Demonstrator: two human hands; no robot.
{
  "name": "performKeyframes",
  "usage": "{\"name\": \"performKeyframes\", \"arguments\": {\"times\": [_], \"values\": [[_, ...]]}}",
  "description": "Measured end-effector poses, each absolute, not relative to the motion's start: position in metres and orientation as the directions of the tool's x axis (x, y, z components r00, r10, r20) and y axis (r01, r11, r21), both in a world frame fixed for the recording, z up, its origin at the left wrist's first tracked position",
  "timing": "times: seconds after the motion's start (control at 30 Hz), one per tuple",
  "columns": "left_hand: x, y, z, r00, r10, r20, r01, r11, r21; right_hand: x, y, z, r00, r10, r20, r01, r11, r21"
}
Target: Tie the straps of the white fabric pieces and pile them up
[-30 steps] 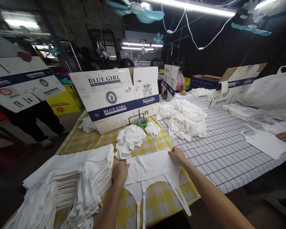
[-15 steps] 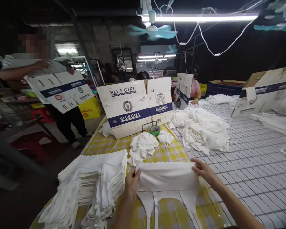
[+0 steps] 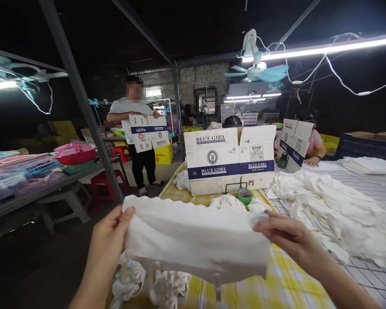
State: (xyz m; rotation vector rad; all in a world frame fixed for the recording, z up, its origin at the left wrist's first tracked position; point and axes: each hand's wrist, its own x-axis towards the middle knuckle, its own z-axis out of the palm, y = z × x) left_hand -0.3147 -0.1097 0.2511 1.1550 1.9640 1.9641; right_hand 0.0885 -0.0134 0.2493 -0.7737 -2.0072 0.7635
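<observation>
White garment (image 3: 196,234) stretched between both hands, above yellow-checked cloth (image 3: 266,292) | left hand (image 3: 111,231): thumb uppermost, pinching near edge, forearm angled upward | right hand (image 3: 286,236): fingers pointing inward, pinching opposite upper corner | white fabric pile (image 3: 328,206) beyond right hand

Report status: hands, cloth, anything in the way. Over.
Left hand and right hand each gripping one end. White garment held up between them. It partly hides white pieces below.

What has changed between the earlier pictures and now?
The left hand and right hand have lifted the white garment from the yellow checked cloth and carried it left, toward the white stack; neither let go. The camera turned left. The printed carton and green tape stayed put.
</observation>
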Motion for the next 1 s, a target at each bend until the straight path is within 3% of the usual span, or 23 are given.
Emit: {"name": "performKeyframes", "arguments": {"times": [0.1, 0.2, 0.27, 0.3, 0.5, 0.77, 1.0], "values": [[-0.376, -0.096, 0.256, -0.636, 0.68, 0.365, 0.39, -0.124, 0.912, 0.023, -0.001, 0.26, -0.552, 0.685, 0.476, 0.137, 0.637, -0.759], [-0.422, -0.069, 0.238, -0.603, 0.688, 0.404, 0.607, 0.066, 0.792, -0.039, 0.031, 0.235, -0.582, 0.716, 0.386, 0.081, 0.523, -0.848], [-0.438, -0.045, 0.216, -0.57, 0.721, 0.395, 0.766, 0.292, 0.572, -0.074, 0.06, 0.201, -0.534, 0.777, 0.332, 0.148, 0.473, -0.869], [-0.442, -0.033, 0.204, -0.565, 0.736, 0.373, 0.783, 0.336, 0.523, -0.089, 0.075, 0.18, -0.51, 0.805, 0.301, 0.214, 0.458, -0.863], [-0.444, 0.033, 0.15, -0.601, 0.764, 0.235, 0.777, 0.49, 0.395, -0.13, 0.13, 0.083, -0.37, 0.909, 0.193, 0.432, 0.352, -0.83], [-0.451, 0.061, 0.121, -0.57, 0.807, 0.152, 0.817, 0.537, 0.212, -0.148, 0.149, 0.052, -0.281, 0.932, 0.228, 0.528, 0.348, -0.775], [-0.434, 0.069, 0.112, -0.489, 0.832, 0.263, 0.871, 0.484, 0.086, -0.14, 0.135, 0.049, -0.212, 0.932, 0.293, 0.5, 0.361, -0.787]]}}
